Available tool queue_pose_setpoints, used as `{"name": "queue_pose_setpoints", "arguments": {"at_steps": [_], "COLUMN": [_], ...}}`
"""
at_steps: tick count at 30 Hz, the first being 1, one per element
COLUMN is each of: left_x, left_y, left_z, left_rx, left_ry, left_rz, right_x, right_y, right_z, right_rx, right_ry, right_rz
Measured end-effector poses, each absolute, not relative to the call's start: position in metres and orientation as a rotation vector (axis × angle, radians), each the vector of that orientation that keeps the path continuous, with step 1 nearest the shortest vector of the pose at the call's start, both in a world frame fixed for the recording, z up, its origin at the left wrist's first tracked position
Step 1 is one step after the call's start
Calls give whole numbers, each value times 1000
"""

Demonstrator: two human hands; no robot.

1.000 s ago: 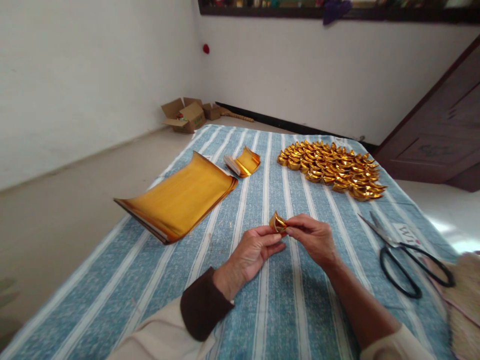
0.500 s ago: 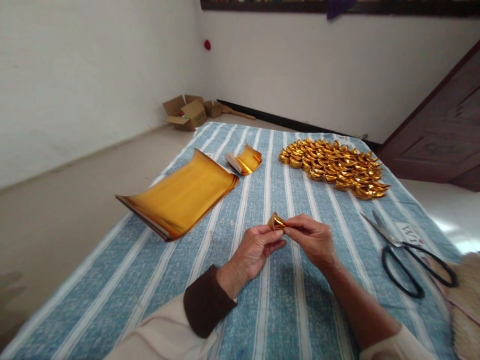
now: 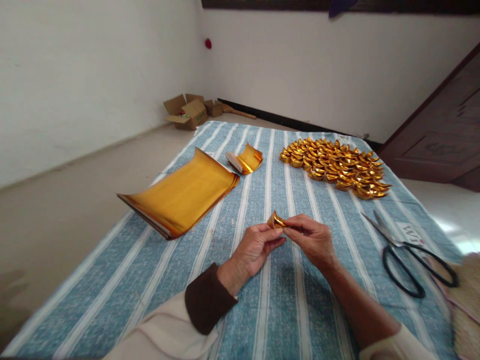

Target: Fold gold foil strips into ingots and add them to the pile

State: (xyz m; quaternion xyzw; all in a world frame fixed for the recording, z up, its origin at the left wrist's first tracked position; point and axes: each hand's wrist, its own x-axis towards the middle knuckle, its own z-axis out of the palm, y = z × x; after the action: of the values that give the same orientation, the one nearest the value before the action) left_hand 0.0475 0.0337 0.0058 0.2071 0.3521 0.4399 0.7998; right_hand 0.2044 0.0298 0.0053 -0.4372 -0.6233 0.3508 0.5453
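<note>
Both hands pinched on one little gold foil fold, right over the striped cloth

I had the small gold paper piece (image 3: 275,220) caught between my two hands: my right hand (image 3: 313,241) had its fingertips pressed together on the right end, and my left hand (image 3: 257,247) had thumb and fingers closed on the underside, so the piece poked out up and to the left of both grips. Its long axis ran pretty much left to right, from one hand across to the other, with the open, flared end toward the left. It sat just above the blue striped cloth (image 3: 285,310), not touching it. The pile of folded gold ingots (image 3: 335,167) was well beyond my right hand, scissors (image 3: 407,255) off to the right, the stack of gold sheets (image 3: 183,195) nearer my left.
</note>
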Motion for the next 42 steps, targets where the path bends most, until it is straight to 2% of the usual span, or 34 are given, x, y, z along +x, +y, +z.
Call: {"name": "queue_pose_setpoints", "arguments": {"at_steps": [42], "left_x": [45], "left_y": [35], "left_z": [10], "left_rx": [430], "left_ry": [713], "left_rz": [928], "right_x": [209], "right_y": [30], "right_z": [2], "right_rx": [-1024], "right_ry": [-1523], "right_rz": [769]}}
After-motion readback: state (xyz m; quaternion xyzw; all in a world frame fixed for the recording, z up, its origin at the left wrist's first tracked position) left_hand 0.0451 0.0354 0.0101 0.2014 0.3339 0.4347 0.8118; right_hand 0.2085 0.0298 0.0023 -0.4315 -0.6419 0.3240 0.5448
